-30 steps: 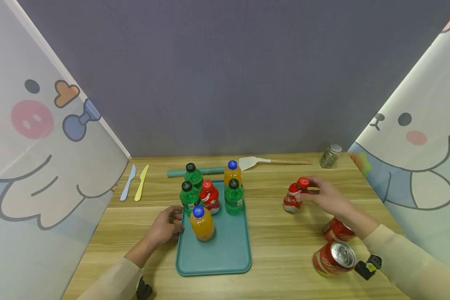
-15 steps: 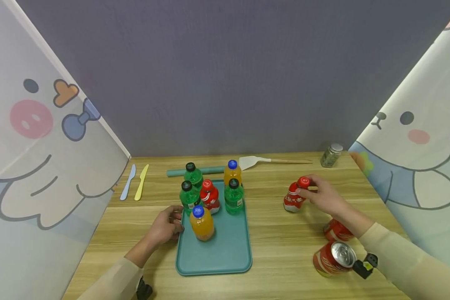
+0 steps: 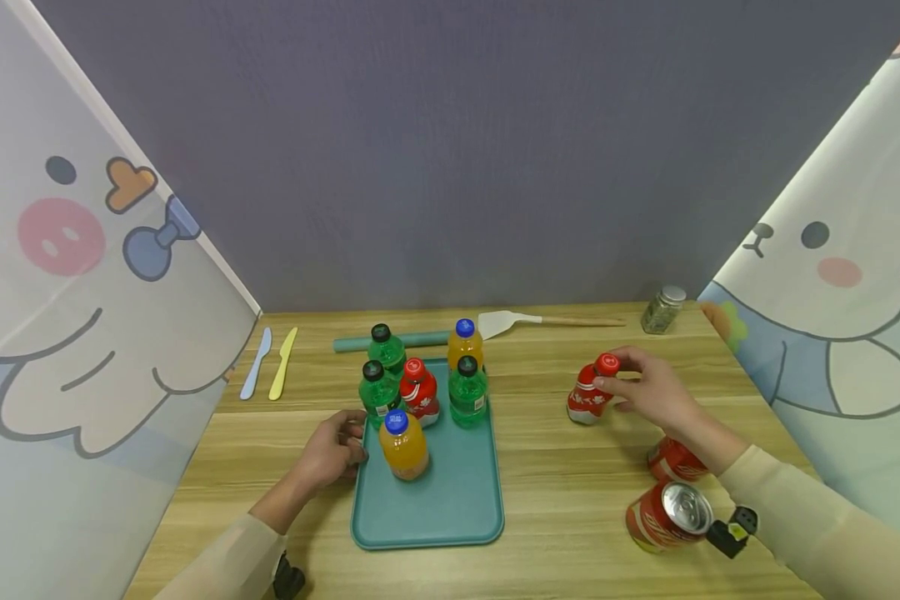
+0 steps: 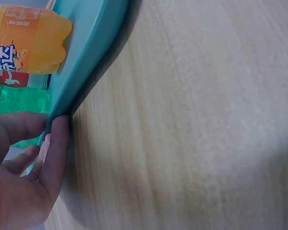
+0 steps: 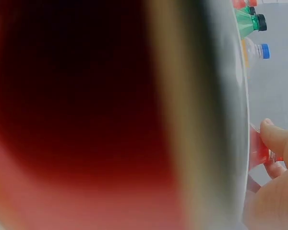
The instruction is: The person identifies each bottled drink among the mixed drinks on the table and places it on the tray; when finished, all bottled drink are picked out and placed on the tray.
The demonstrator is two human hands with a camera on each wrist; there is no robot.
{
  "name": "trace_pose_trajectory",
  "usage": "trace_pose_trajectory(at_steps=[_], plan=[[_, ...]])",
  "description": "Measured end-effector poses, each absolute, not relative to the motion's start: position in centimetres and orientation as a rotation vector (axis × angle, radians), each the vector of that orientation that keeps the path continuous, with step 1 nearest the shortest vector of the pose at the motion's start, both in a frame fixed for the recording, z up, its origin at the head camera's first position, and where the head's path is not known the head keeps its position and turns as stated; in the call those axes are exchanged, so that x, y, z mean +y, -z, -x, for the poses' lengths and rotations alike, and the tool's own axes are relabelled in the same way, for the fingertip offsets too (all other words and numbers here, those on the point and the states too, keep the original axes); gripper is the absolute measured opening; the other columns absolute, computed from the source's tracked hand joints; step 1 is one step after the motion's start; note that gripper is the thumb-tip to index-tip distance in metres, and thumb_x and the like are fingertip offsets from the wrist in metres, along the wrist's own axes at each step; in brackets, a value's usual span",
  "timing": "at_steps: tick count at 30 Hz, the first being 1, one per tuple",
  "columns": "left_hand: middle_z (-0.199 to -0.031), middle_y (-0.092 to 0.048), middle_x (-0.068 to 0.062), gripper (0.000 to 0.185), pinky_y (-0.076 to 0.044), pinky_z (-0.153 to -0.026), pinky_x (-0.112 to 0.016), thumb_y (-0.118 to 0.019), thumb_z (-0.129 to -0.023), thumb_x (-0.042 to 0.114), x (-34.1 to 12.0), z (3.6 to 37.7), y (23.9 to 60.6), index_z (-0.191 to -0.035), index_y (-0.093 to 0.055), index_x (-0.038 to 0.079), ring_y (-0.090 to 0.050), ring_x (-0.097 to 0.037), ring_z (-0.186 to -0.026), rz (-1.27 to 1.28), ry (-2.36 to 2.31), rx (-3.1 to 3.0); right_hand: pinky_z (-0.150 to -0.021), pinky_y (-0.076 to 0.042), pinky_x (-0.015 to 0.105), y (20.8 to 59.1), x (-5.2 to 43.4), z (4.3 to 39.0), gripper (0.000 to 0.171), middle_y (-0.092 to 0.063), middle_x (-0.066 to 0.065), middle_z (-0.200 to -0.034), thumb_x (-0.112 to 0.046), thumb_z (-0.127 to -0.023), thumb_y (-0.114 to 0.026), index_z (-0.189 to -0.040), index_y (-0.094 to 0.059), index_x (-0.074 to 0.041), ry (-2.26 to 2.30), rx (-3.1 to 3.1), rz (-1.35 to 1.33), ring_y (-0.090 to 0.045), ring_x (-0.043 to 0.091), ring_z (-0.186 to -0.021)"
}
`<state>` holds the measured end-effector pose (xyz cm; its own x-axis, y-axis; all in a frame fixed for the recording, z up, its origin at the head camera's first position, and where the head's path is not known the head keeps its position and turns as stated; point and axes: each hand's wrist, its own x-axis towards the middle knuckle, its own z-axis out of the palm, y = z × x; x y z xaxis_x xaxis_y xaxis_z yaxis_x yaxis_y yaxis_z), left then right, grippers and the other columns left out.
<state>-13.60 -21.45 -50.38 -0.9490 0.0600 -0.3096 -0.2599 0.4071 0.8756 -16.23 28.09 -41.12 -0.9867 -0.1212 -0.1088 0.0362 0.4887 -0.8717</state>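
Observation:
On the left, my left hand (image 3: 332, 450) pinches the side rim of a teal tray (image 3: 450, 521); in the left wrist view the thumb is over the rim and fingers lie along its outside. Upright on the tray are orange soda bottles (image 3: 405, 450) with blue caps, green bottles (image 3: 467, 400) with black caps and one red bottle (image 3: 420, 396). Right of the tray, my right hand (image 3: 656, 390) holds a second red bottle (image 3: 587, 398) near its neck and cap, thumb on the near side. That bottle leans slightly right. A blurred can fills much of the right wrist view.
Two red cans (image 3: 667, 517) stand below my right forearm. Behind the tray lie a teal rod (image 3: 423, 340) and a white spatula (image 3: 498, 323) with a wooden handle. A glass jar (image 3: 663, 311) stands back right; blue (image 3: 257, 364) and yellow (image 3: 282, 364) knives lie back left.
My right hand has shifted very slightly at the red bottle's neck, and the bottle leans a touch more to the right. The left hand and the tray stay in place.

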Motion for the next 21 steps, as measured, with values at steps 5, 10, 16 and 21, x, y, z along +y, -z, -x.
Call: trace_pose_trajectory(at_steps=[5, 10, 16, 21], plan=[[-0.119, -0.056, -0.02, 0.064, -0.061, -0.062, -0.039, -0.065, -0.081, -0.014, -21.4, 13.6, 50.3, -0.142, -0.051, -0.001, -0.057, -0.025, -0.092, 0.172, -1.551, 2.379, -0.076, -0.064, 0.037, 41.1, 28.2, 16.1, 0.051, -0.055, 0.029, -0.137, -0.021, -0.097, -0.073, -0.135, -0.052, 0.006, 1.522, 2.59, 0.058, -0.066, 0.034, -0.112], [-0.118, -0.057, -0.02, 0.065, -0.062, -0.062, -0.039, -0.065, -0.08, -0.014, -21.4, 13.5, 50.3, -0.142, -0.052, -0.001, -0.057, -0.025, -0.092, 0.177, -1.553, 2.38, -0.079, -0.064, 0.036, 40.7, 28.0, 15.9, 0.053, -0.055, 0.03, -0.136, -0.021, -0.096, -0.073, -0.137, -0.053, 0.007, 1.6, 2.588, 0.061, -0.069, 0.017, -0.103], [-0.119, -0.056, -0.021, 0.065, -0.061, -0.062, -0.04, -0.065, -0.08, -0.014, -21.3, 13.5, 50.2, -0.142, -0.051, -0.002, -0.056, -0.025, -0.092, 0.164, -1.548, 2.384, -0.076, -0.064, 0.032, 39.8, 27.9, 15.5, 0.053, -0.058, 0.022, -0.13, -0.02, -0.096, -0.073, -0.138, -0.053, 0.006, 1.715, 2.581, 0.104, -0.069, 0.001, -0.094], [-0.119, -0.056, -0.021, 0.064, -0.062, -0.062, -0.04, -0.064, -0.081, -0.015, -21.3, 13.5, 50.1, -0.142, -0.051, -0.002, -0.056, -0.025, -0.092, 0.174, -1.553, 2.381, -0.079, -0.064, 0.036, 38.5, 27.2, 14.9, 0.051, -0.064, -0.003, -0.118, -0.022, -0.093, -0.077, -0.135, -0.057, 0.001, 1.714, 2.611, 0.138, -0.07, 0.0, -0.096]])
